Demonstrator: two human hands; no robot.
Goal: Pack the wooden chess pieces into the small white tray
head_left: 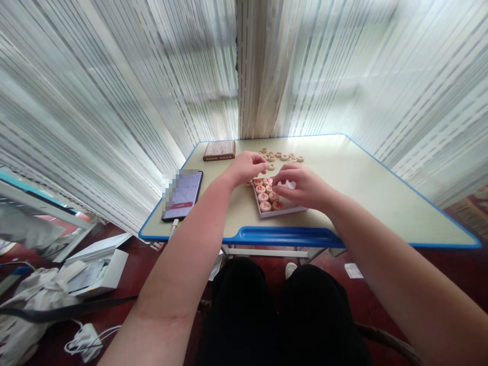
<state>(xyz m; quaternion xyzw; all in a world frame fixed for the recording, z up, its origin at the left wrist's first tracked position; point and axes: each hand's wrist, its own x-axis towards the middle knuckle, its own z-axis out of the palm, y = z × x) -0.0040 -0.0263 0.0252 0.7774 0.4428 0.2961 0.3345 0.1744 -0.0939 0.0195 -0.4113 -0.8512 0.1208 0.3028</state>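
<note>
A shallow white box (284, 211) sits near the front of the table, holding round wooden Chinese chess pieces (263, 197) with red characters in its left part. My right hand (301, 185) is over the box, fingers curved and thumb apart from them, close to the pieces; its palm hides part of the inside. Beyond the box's left corner is my left hand (247, 168), its fingertips drawn together; whatever they may hold is hidden. A loose chess piece (271, 166) lies just beside those fingertips. Another loose piece (248, 183) shows partly beneath the left hand.
Several loose chess pieces (285, 157) lie farther back. A brown patterned box (219, 151) stands at the back left, and a phone (183, 195) with a cable lies at the left edge. The table (366, 198) has a blue rim; curtains (335, 66) hang behind it.
</note>
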